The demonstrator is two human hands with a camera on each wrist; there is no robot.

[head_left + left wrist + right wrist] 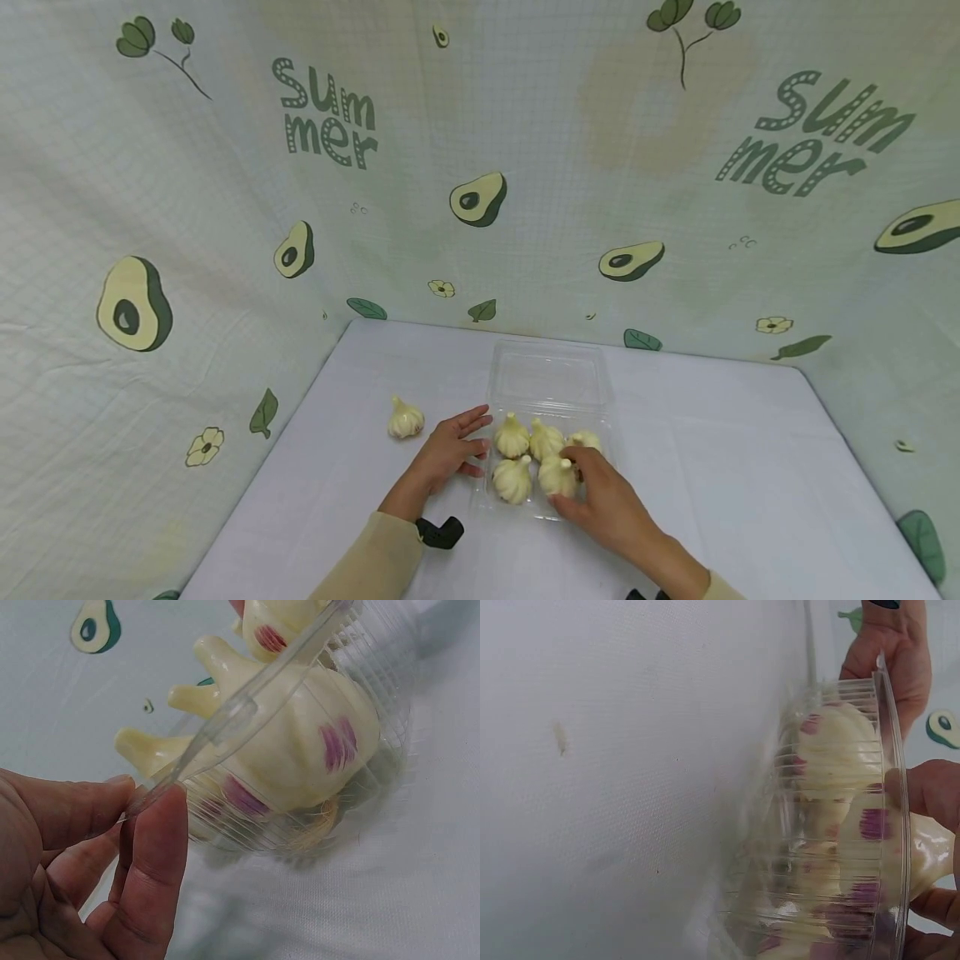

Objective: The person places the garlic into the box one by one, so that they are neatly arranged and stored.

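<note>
A clear plastic clamshell box lies with several pale garlic bulbs in its base, stems mostly upward. My left hand is at the box's left side; in the left wrist view its thumb and fingers pinch the thin rim. My right hand reaches over the front right corner. Its thumb and fingers grip the front right garlic bulb, which sits inside the box. Through the ribbed wall, the right wrist view shows purple marks on that garlic bulb.
The box's lid is folded back flat behind the base. One loose garlic bulb lies on the white table, left of the box. Printed cloth walls stand at the back and sides.
</note>
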